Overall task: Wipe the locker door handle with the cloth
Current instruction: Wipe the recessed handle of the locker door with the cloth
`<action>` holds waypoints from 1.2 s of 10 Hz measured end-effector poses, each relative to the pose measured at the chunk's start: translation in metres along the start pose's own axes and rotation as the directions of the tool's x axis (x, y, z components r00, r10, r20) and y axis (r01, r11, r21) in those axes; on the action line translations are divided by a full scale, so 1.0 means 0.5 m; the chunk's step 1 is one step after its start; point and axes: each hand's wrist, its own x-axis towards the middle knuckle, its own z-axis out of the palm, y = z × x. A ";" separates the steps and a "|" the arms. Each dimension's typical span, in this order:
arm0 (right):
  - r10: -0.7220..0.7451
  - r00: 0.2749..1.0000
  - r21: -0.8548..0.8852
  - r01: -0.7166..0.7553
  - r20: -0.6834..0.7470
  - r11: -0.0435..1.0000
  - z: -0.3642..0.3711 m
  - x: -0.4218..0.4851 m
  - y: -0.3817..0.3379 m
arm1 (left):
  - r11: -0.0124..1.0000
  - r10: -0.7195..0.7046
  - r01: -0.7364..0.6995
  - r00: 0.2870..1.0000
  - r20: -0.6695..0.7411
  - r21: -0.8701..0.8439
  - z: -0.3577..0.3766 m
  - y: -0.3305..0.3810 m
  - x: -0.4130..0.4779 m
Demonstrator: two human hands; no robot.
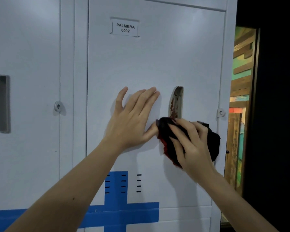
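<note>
Head view: the left hand (132, 118) lies flat on the white locker door (154, 61), fingers straight and holding nothing, just left of the handle (176, 102). The right hand (191, 141) grips a bunched dark cloth (213, 143), fingers bent over it, pressing it against the door at the rusty handle's lower end. A label (125, 28) reading PALMERA 0002 sits above.

White metal locker door (157, 64), upright. On it: label (125, 27) "PALMERA 0002" near top, rusty recessed handle (176, 102) at rt, padlock hasp (221, 112) at rt edge, vent slots (139, 183) + blue cross-shaped marking (115, 206) low down. Left hand (131, 124) flat on door; cloth (165, 138) pressed over handle's lower end.
</note>
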 end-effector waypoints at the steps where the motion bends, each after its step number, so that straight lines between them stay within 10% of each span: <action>1: 0.009 1.000 0.023 -0.009 -0.013 1.000 0.002 0.020 0.010 | 1.000 -0.002 0.003 1.000 -0.014 0.002 0.001 0.000 0.000; 12: 0.137 0.984 0.032 -0.134 -0.112 0.990 0.001 0.104 0.050 | 1.000 0.004 -0.004 1.000 -0.016 0.002 0.002 -0.001 -0.001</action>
